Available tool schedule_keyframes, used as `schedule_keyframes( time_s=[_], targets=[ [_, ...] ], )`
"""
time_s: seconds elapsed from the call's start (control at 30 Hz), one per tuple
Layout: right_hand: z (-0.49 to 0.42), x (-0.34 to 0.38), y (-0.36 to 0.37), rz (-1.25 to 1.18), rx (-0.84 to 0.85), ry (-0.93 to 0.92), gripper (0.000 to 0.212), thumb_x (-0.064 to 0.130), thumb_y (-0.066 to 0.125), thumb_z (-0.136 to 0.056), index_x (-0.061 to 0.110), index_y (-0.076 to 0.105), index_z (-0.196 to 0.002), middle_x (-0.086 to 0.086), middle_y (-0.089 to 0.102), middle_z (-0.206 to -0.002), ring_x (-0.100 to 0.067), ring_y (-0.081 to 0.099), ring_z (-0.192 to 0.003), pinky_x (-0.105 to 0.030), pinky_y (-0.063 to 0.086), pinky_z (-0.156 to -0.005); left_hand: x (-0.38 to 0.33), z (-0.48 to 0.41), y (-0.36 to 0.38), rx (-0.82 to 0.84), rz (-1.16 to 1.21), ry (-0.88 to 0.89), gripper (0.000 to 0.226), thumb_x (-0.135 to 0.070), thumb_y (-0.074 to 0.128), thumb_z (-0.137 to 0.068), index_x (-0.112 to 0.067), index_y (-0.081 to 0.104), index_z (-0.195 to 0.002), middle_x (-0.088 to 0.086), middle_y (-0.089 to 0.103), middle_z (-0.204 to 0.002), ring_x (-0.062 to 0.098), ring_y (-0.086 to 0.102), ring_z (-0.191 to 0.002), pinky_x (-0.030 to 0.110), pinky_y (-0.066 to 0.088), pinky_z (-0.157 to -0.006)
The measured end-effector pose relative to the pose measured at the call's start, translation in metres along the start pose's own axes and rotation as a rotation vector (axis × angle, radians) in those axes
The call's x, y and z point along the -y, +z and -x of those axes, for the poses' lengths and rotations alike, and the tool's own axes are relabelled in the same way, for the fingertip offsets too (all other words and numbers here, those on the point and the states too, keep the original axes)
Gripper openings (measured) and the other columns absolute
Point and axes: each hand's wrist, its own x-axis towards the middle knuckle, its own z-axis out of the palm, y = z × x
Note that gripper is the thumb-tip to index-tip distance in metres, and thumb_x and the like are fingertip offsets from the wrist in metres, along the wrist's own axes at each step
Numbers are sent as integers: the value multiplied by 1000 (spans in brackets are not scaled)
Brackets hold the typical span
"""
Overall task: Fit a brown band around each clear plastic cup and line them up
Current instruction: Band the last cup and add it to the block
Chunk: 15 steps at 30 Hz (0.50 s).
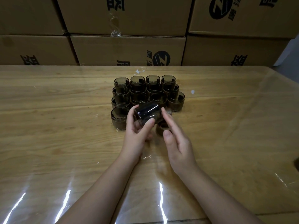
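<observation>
1. Left hand [137, 129] grips a clear cup [148, 114], tilted on its side just above the table [64, 126].
2. Right hand [177, 143] is loose-fingered, its fingertips touching the cup's right side.
3. Banded cups [145, 92] stand in rows just beyond.
4. A brown band [161, 130] sits under the right fingers.

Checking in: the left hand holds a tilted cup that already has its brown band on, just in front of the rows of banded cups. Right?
Not quite. In the head view the cup tilted in the left hand is bare; a brown band sits by the right hand. The banded cups do stand behind it.
</observation>
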Motion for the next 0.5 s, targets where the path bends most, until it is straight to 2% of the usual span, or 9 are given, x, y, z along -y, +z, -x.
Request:
schedule_keyframes(
  time_s=[0.13,0.2,0.3,0.37,0.43,0.5],
  targets=[
    [-2,2,-3,3,-29,-25,46,32,38,-98,17,38,-142,5,40,-149,-7,34,-140,-25,30,-114,-1,2,2,40,-41,2,57,-19,63,-79,-12,42,-132,-14,67,-81,2,57,-60,17,44,-48],
    [-3,1,-4,7,-32,-12,48,35,38,-98,20,37,-143,7,40,-150,-7,33,-141,-32,31,-115,-3,3,3,65,-55,-8,53,-22,62,-80,-8,46,-129,-10,64,-77,4,52,-52,18,43,-45],
    [-5,-3,-5,-15,-36,61,50,40,43,-95,29,36,-143,10,40,-150,-6,34,-140,-40,33,-115,-4,4,4,121,-82,-9,62,-37,65,-75,0,51,-124,2,60,-74,8,49,-49,20,41,-43],
    [-7,-5,-6,-68,-25,132,50,44,48,-90,40,37,-138,12,44,-146,-5,41,-136,-39,37,-111,-5,6,5,151,-105,2,65,-44,61,-74,-1,52,-122,-2,62,-74,8,51,-51,19,42,-45],
    [-8,-7,-7,-117,-13,166,48,42,54,-87,46,39,-133,17,51,-137,-3,53,-123,-30,45,-102,-6,6,6,150,-131,5,59,-40,61,-78,-10,51,-128,-7,67,-91,7,60,-67,20,48,-59],
    [-9,-9,-7,-134,-22,168,47,35,58,-86,46,43,-130,21,56,-127,-2,60,-110,-21,49,-89,-6,8,6,113,-181,9,58,-40,58,-82,-22,44,-135,1,63,-121,12,62,-102,31,50,-88]
  ],
)
